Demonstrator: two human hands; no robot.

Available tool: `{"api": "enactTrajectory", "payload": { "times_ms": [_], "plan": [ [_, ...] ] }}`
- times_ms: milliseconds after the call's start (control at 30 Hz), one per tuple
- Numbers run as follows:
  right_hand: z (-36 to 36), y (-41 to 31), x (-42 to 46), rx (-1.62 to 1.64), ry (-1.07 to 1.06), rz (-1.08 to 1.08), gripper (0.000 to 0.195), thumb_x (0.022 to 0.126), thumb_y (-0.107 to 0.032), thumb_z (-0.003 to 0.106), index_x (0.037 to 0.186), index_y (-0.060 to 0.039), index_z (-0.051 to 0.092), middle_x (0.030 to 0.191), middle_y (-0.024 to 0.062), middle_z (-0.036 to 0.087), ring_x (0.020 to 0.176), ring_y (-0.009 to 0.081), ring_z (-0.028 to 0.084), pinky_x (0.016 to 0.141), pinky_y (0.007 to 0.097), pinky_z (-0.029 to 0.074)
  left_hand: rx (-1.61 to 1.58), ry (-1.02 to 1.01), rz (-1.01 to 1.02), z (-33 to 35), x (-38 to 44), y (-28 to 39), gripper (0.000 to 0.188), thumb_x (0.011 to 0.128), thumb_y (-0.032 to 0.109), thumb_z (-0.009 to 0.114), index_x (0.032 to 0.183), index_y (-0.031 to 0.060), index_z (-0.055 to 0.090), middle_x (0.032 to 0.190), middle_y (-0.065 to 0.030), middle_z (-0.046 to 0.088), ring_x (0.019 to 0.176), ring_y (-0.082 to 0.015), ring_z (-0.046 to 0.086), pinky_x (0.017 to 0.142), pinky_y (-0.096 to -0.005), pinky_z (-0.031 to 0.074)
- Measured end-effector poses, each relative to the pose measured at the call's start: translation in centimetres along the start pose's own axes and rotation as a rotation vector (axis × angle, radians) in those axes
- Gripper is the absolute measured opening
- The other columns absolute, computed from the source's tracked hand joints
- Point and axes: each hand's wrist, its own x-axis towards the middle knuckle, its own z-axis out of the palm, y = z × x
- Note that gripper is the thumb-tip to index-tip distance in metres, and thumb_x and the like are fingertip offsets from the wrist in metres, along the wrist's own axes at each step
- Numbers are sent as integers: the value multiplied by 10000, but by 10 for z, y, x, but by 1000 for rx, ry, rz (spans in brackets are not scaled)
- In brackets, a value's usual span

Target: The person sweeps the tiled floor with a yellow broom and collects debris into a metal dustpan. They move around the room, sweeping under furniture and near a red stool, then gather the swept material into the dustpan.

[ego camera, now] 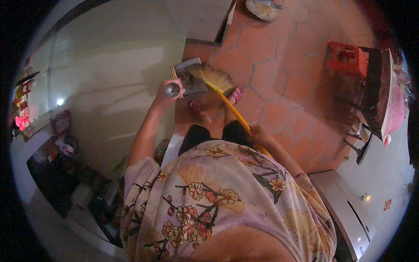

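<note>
My left hand point(167, 92) is closed around the metal handle point(172, 90) of a dustpan, seen from its top end. The dustpan's pan point(195, 87) rests on the floor by the pale wall, with dark debris in it. In my right hand point(260, 134) is the yellow handle of a broom point(234, 109), which slants down from my right side. The fan of straw bristles point(217, 78) spreads over the pan's right edge and the floor tiles, just in front of my feet in pink sandals.
Hexagonal terracotta tiles point(270, 70) cover the floor. A red plastic stool point(348, 59) stands at the right beside a table with a pink cover point(394, 101). A round object point(262, 9) lies at the top. A pale wall point(131, 65) borders my left, with a white cabinet point(340, 199) behind right.
</note>
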Motion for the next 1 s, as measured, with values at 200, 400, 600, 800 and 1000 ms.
{"api": "enactTrajectory", "payload": {
  "times_ms": [200, 400, 600, 800, 1000],
  "plan": [
    [-24, -55, -94, -111, 0, -64, 449, 725, -15, 642, 1162, 6, 535, 872, 59, 606, 789, 126, 553, 681, 286, 461, 56, 70, 142, -8, -14, -27, 131, 705, 18, 630, 659, 14, 508, 599, -27, 494, 577, -106, 503, 535, -279, 409],
    [-42, -24, -118, -351, 214, -177, 546, 735, -12, 654, 1249, -14, 469, 819, 32, 539, 748, 126, 502, 651, 271, 429, -229, 240, 49, -10, -41, -44, 158, 711, 13, 625, 651, 37, 480, 645, 19, 461, 611, -71, 439, 557, -237, 368],
    [-69, -24, -126, -246, 235, 149, 584, 751, 17, 631, 1289, -58, 416, 711, 53, 505, 574, 133, 523, 460, 295, 433, -468, 435, -62, 11, -56, -31, 153, 724, 20, 640, 703, 55, 492, 730, 21, 485, 688, -73, 446, 630, -233, 377],
    [-76, -15, -129, -43, 297, 234, 435, 730, 0, 629, 1155, -2, 539, 764, -23, 486, 643, 83, 467, 524, 237, 377, -501, 511, -50, 30, -57, -31, 192, 722, 6, 617, 681, 68, 440, 745, -1, 466, 732, -108, 445, 681, -242, 359],
    [-80, 1, -141, 66, 338, 250, 443, 726, 20, 634, 1152, 9, 510, 600, 22, 500, 428, 126, 493, 358, 272, 392, -387, 454, -6, 44, -43, -12, 209, 739, 26, 599, 662, 71, 410, 733, -11, 466, 719, -112, 436, 677, -248, 355]
  ]
}}
